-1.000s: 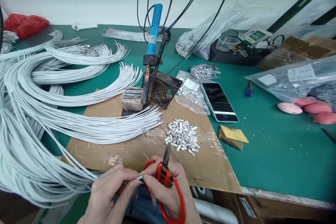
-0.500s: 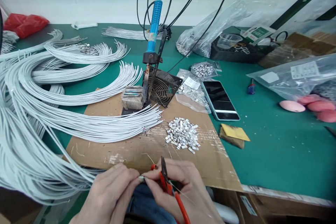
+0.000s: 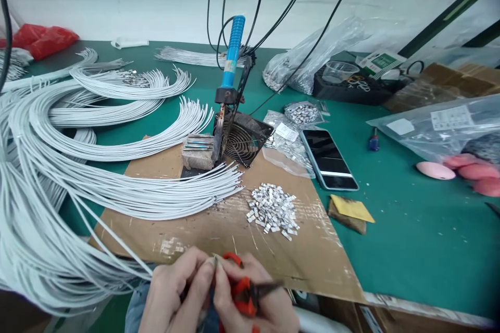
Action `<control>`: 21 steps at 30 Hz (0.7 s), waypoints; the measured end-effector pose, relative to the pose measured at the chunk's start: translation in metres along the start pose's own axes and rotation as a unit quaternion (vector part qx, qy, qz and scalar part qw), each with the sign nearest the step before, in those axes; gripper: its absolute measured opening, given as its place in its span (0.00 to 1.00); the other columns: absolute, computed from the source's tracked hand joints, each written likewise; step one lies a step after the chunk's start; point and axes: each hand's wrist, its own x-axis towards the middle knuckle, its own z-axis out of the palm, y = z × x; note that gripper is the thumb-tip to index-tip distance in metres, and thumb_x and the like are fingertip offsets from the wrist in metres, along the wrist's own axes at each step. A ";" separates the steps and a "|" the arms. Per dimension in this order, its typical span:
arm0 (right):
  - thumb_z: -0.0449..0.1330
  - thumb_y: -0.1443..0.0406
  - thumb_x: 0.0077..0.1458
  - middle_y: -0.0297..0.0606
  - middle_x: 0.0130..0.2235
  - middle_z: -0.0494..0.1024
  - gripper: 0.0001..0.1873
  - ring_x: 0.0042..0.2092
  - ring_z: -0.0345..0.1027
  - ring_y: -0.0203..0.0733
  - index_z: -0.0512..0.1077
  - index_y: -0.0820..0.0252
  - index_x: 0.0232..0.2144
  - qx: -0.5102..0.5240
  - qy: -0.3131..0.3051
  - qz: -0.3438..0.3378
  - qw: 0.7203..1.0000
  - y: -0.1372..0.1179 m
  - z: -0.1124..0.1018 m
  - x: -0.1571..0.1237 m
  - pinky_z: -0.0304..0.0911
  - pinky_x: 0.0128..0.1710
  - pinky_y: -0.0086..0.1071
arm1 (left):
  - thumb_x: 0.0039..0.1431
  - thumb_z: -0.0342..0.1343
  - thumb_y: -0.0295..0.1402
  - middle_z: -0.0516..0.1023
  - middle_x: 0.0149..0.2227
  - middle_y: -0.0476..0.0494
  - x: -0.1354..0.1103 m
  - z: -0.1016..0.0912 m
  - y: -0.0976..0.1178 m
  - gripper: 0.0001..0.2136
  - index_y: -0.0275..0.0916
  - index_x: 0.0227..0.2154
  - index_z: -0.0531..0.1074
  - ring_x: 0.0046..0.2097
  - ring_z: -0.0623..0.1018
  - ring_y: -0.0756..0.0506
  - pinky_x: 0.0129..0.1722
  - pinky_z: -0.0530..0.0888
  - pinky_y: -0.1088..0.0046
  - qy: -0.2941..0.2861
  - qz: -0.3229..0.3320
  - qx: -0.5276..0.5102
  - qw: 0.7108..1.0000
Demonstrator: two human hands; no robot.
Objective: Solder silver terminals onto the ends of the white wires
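Note:
My left hand (image 3: 172,294) is closed, with thumb and forefinger pinched at their tips. A white cable (image 3: 133,255) from the big bundle runs into this hand. Against it, my right hand (image 3: 279,309) pinches at the same spot; the tiny piece between the fingertips is mostly covered. Orange-handled pliers (image 3: 244,291) are gripped in my right hand, their dark jaws pointing right. Ahead of the hands, a heap of small white-and-silver metal clips (image 3: 272,208) lies on a cardboard sheet (image 3: 312,250).
White cable bundles (image 3: 128,187) spread over the left side. Behind the cardboard's middle stand a blue-handled soldering iron (image 3: 233,52) and a black fan (image 3: 246,138). To the right are a phone (image 3: 328,158), a yellow sponge (image 3: 351,209), plastic bags (image 3: 437,119) and a black tray (image 3: 347,86).
The pliers have turned in my right hand, their jaws swinging from pointing up to pointing right. Both hands have drawn closer, fingertips now raised together. The view has tipped slightly upward.

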 end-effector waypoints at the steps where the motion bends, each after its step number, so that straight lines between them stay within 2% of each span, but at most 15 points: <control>1: 0.65 0.76 0.52 0.37 0.26 0.81 0.11 0.25 0.75 0.40 0.83 0.56 0.32 -0.006 0.026 -0.015 1.000 0.003 0.002 -0.009 0.71 0.27 0.29 | 0.68 0.52 0.54 0.66 0.20 0.52 0.000 0.000 -0.001 0.24 0.39 0.25 0.73 0.23 0.65 0.50 0.25 0.60 0.74 -0.013 -0.029 -0.027 0.999; 3: 0.65 0.75 0.53 0.37 0.26 0.80 0.11 0.25 0.74 0.39 0.84 0.56 0.32 0.001 0.012 -0.007 1.000 0.008 0.004 -0.014 0.70 0.27 0.29 | 0.63 0.56 0.58 0.65 0.20 0.52 0.002 -0.004 -0.001 0.26 0.38 0.25 0.73 0.24 0.63 0.51 0.25 0.58 0.74 -0.031 -0.078 -0.077 0.993; 5: 0.66 0.69 0.56 0.35 0.23 0.76 0.08 0.23 0.70 0.37 0.84 0.56 0.28 0.045 -0.073 0.070 0.994 0.013 0.001 -0.005 0.66 0.24 0.28 | 0.57 0.61 0.61 0.65 0.20 0.53 0.007 -0.009 0.002 0.27 0.37 0.25 0.73 0.24 0.60 0.52 0.24 0.55 0.75 -0.040 -0.123 -0.120 0.984; 7: 0.66 0.62 0.58 0.33 0.20 0.72 0.11 0.21 0.67 0.36 0.83 0.57 0.24 0.101 -0.170 0.156 0.968 0.018 -0.005 0.011 0.63 0.22 0.26 | 0.54 0.63 0.62 0.65 0.20 0.54 0.012 -0.014 0.006 0.28 0.37 0.25 0.72 0.23 0.55 0.54 0.24 0.50 0.75 -0.048 -0.154 -0.153 0.975; 9: 0.66 0.58 0.60 0.32 0.19 0.70 0.15 0.21 0.65 0.34 0.82 0.59 0.24 0.121 -0.219 0.189 0.949 0.022 -0.013 0.025 0.62 0.22 0.26 | 0.52 0.64 0.62 0.67 0.20 0.54 0.014 -0.018 0.009 0.28 0.37 0.29 0.75 0.22 0.50 0.55 0.24 0.46 0.74 -0.058 -0.176 -0.178 0.966; 11: 0.65 0.57 0.62 0.32 0.20 0.70 0.18 0.22 0.63 0.34 0.79 0.59 0.22 0.096 -0.217 0.173 0.956 0.022 -0.021 0.034 0.60 0.23 0.26 | 0.53 0.65 0.61 0.69 0.20 0.53 0.015 -0.021 0.012 0.27 0.36 0.32 0.78 0.22 0.49 0.55 0.24 0.44 0.73 -0.068 -0.189 -0.188 0.961; 15: 0.66 0.59 0.60 0.31 0.22 0.68 0.19 0.24 0.62 0.34 0.69 0.59 0.19 0.005 -0.224 0.109 0.969 0.021 -0.035 0.036 0.58 0.24 0.26 | 0.52 0.66 0.60 0.69 0.19 0.52 0.015 -0.024 0.015 0.27 0.35 0.29 0.79 0.22 0.49 0.55 0.24 0.43 0.72 -0.065 -0.203 -0.202 0.956; 18: 0.65 0.64 0.59 0.29 0.23 0.65 0.19 0.23 0.61 0.32 0.64 0.58 0.20 -0.062 -0.265 0.029 0.962 0.026 -0.040 0.032 0.55 0.23 0.25 | 0.51 0.67 0.60 0.68 0.19 0.53 0.015 -0.024 0.016 0.27 0.35 0.28 0.79 0.22 0.50 0.55 0.24 0.44 0.73 -0.058 -0.200 -0.197 0.958; 21: 0.62 0.68 0.58 0.27 0.22 0.61 0.19 0.22 0.56 0.29 0.59 0.58 0.19 -0.115 -0.304 -0.061 0.944 0.035 -0.042 0.029 0.49 0.21 0.26 | 0.53 0.65 0.59 0.65 0.18 0.54 0.014 -0.024 0.014 0.26 0.36 0.27 0.78 0.22 0.52 0.54 0.23 0.45 0.73 -0.053 -0.182 -0.170 0.967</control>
